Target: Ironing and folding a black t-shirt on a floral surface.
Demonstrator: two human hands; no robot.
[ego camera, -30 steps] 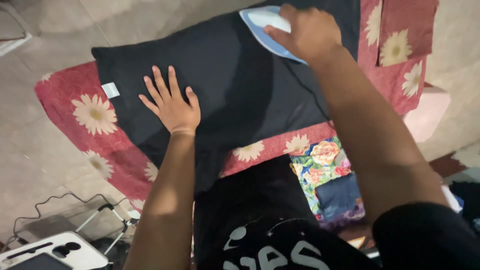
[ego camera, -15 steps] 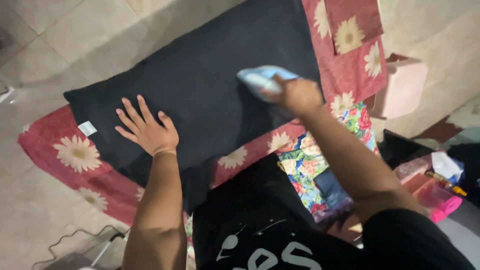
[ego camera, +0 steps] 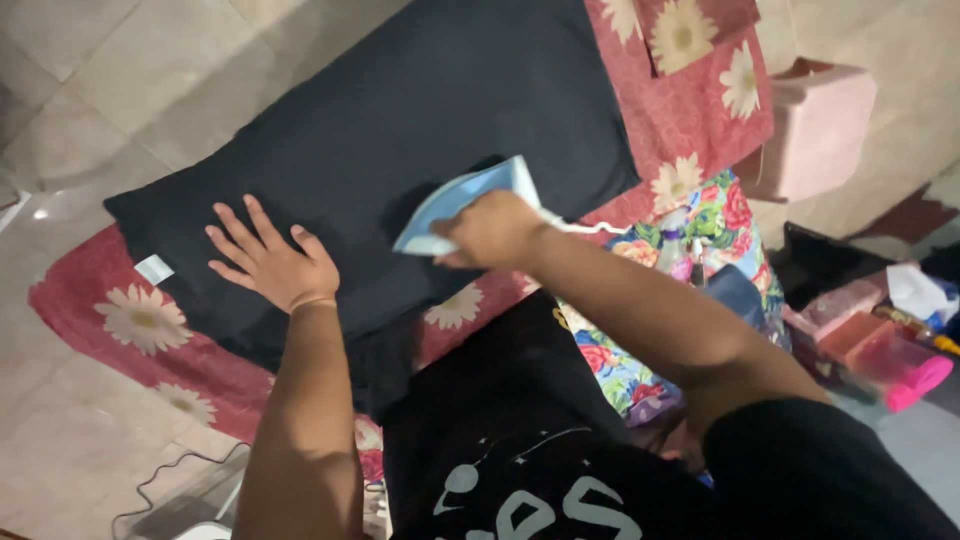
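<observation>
**Iron on the dark cloth**

My right hand (ego camera: 492, 228) is closed around the handle of the blue and white iron (ego camera: 455, 203), which sits on the black garment (ego camera: 420, 120) near its edge closest to me, nose pointing toward my left hand. My left hand (ego camera: 268, 262) lies flat on the same garment, fingers spread and holding nothing, just beside the iron with bare cloth between them. A small white tag (ego camera: 154, 269) sticks out at the garment's end beyond my left hand.

Under the garment lies a red cover with white daisies (ego camera: 140, 320), soft and a little rumpled. A brighter flowered cloth (ego camera: 720, 225) peeks out past the garment's near corner, by my right forearm. Farther off on that side stand a pale pink box (ego camera: 815, 125) and a glossy pink plastic container (ego camera: 895, 365). Smooth beige floor tiles (ego camera: 130, 60) surround the garment's far side. My own black shirt (ego camera: 520, 440) hides the near edge.
</observation>
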